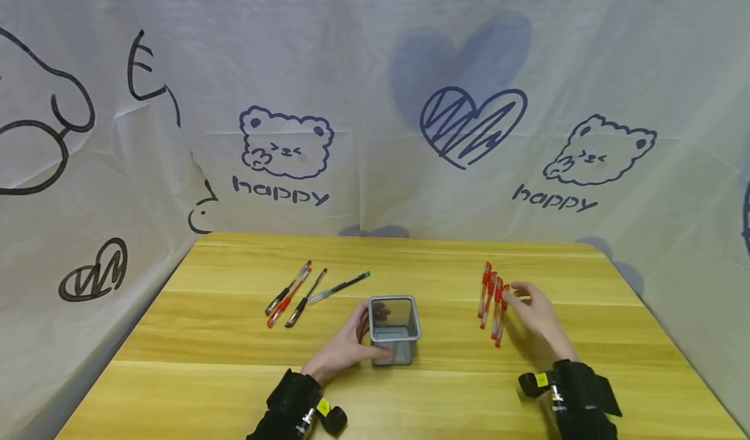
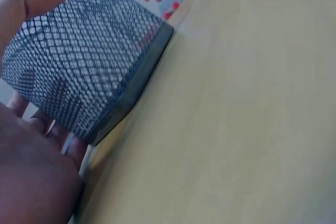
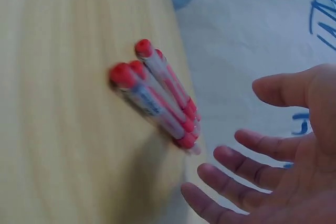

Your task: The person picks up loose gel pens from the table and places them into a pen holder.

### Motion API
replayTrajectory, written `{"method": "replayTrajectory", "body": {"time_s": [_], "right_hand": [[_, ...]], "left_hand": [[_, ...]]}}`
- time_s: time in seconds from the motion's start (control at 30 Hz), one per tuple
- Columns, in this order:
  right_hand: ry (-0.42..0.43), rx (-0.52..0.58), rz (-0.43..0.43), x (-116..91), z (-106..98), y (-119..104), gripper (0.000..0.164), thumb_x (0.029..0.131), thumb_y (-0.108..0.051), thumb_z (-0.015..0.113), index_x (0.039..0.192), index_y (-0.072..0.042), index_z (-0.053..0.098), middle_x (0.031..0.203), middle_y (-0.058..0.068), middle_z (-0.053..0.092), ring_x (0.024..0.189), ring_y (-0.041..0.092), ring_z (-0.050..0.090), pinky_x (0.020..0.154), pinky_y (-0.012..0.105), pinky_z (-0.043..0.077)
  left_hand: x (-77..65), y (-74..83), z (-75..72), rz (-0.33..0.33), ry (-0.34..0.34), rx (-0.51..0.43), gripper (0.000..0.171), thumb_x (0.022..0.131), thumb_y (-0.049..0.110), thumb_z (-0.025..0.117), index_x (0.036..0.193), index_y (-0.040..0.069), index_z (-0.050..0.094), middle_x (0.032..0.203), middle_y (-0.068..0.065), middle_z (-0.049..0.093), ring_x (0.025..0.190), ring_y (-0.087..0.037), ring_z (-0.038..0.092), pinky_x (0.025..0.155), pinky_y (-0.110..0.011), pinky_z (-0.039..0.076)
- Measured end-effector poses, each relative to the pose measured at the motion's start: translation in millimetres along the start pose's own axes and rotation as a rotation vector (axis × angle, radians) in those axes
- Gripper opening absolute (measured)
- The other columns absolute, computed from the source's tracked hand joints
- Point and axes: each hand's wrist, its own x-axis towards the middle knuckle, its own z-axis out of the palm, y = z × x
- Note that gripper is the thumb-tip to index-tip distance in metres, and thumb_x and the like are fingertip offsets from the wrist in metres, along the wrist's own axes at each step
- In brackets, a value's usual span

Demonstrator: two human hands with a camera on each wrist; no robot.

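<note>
My left hand (image 1: 342, 351) holds a grey metal-mesh pen holder (image 1: 404, 352), thumb on the near side and fingers around its left side. The square pen holder stands upright on the table with its mouth facing up. In the left wrist view its mesh wall (image 2: 94, 51) fills the upper left. Beside several red-capped gel pens (image 1: 499, 286) on the right, my right hand (image 1: 539, 316) hovers with fingertips close to the rightmost one. The right wrist view shows that hand's fingers (image 3: 247, 161) spread and holding nothing, with the pens (image 3: 149, 100) lying side by side.
Left of the pen holder lie two black pens (image 1: 299, 311), a red pen (image 1: 282, 308) and a green-tipped pen (image 1: 346, 286) on the wooden table (image 1: 445, 401). A printed white cloth (image 1: 375, 101) hangs behind the table and along its sides.
</note>
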Motion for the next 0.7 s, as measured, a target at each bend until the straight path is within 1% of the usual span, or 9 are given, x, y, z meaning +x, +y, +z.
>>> {"method": "replayTrajectory", "body": {"time_s": [0.07,0.17,0.2,0.3,0.4,0.43,0.57,0.63,0.7], "right_hand": [[-0.005,-0.132,0.089,2.1,-3.5,-36.2,0.061,0.103,-0.046,0.053,0.14,0.001,0.049,0.129,0.027,0.054,0.112,0.042,0.055,0.079,0.04,0.052],[-0.042,-0.259,0.132,5.3,-6.0,-81.4,0.049,0.103,-0.036,0.054,0.127,0.007,0.056,0.115,0.026,0.061,0.096,0.035,0.059,0.068,0.031,0.047],[-0.053,-0.294,0.142,7.3,-6.1,-91.9,0.046,0.103,-0.034,0.055,0.122,0.008,0.059,0.108,0.025,0.063,0.089,0.032,0.06,0.065,0.03,0.045],[-0.123,-0.307,0.162,12.1,-5.6,-117.6,0.035,0.1,-0.026,0.058,0.105,0.008,0.062,0.088,0.018,0.065,0.073,0.025,0.058,0.062,0.03,0.043],[-0.148,-0.304,0.189,20.9,-1.7,-120.9,0.026,0.098,-0.022,0.06,0.09,0.003,0.064,0.07,0.007,0.059,0.062,0.018,0.053,0.056,0.028,0.039],[-0.154,-0.3,0.189,23.2,-0.9,-121.4,0.026,0.098,-0.021,0.06,0.082,0.0,0.063,0.064,0.003,0.055,0.058,0.017,0.05,0.054,0.027,0.036],[-0.141,-0.333,0.213,30.1,3.7,-122.4,0.038,0.096,-0.02,0.06,0.06,-0.011,0.051,0.052,-0.005,0.041,0.047,0.011,0.04,0.048,0.024,0.029],[-0.125,-0.369,0.208,31.8,6.8,-124.0,0.045,0.096,-0.02,0.06,0.054,-0.016,0.044,0.048,-0.007,0.035,0.043,0.009,0.036,0.046,0.022,0.026],[-0.106,-0.408,0.21,34.1,9.9,-124.4,0.046,0.094,-0.02,0.06,0.051,-0.017,0.042,0.045,-0.007,0.033,0.041,0.008,0.034,0.044,0.022,0.026]], "left_hand": [[-0.7,-0.8,2.4,0.018,0.028,0.008,0.085,0.078,0.0,0.079,0.149,0.008,0.032,0.155,-0.015,0.041,0.147,-0.034,0.035,0.124,-0.049,0.03],[-1.7,-1.8,4.7,0.038,0.053,0.019,0.083,0.077,-0.001,0.079,0.146,0.008,0.035,0.153,-0.016,0.043,0.143,-0.034,0.039,0.12,-0.044,0.033],[-2.4,-1.8,5.3,0.039,0.058,0.018,0.082,0.077,-0.001,0.079,0.146,0.008,0.036,0.153,-0.016,0.044,0.143,-0.034,0.039,0.119,-0.043,0.033],[-4.4,-1.8,6.3,0.032,0.067,0.023,0.082,0.077,0.0,0.08,0.146,0.009,0.036,0.153,-0.016,0.045,0.142,-0.034,0.04,0.119,-0.043,0.033],[-5.0,-2.7,7.0,0.041,0.067,0.027,0.081,0.078,0.001,0.08,0.146,0.009,0.037,0.152,-0.016,0.046,0.142,-0.035,0.041,0.119,-0.044,0.033],[-5.0,-2.9,7.1,0.047,0.065,0.029,0.08,0.078,0.001,0.08,0.146,0.009,0.037,0.152,-0.016,0.046,0.141,-0.034,0.041,0.119,-0.044,0.033],[-4.3,-4.1,6.8,0.074,0.052,0.028,0.079,0.079,0.003,0.081,0.145,0.008,0.037,0.152,-0.018,0.045,0.141,-0.035,0.041,0.116,-0.041,0.033],[-4.7,-4.0,6.4,0.073,0.051,0.026,0.079,0.08,0.003,0.081,0.145,0.008,0.037,0.153,-0.018,0.045,0.141,-0.035,0.04,0.116,-0.041,0.033],[-5.1,-3.9,6.0,0.069,0.051,0.025,0.079,0.079,0.003,0.081,0.145,0.008,0.037,0.153,-0.017,0.045,0.142,-0.035,0.04,0.117,-0.042,0.033]]}}
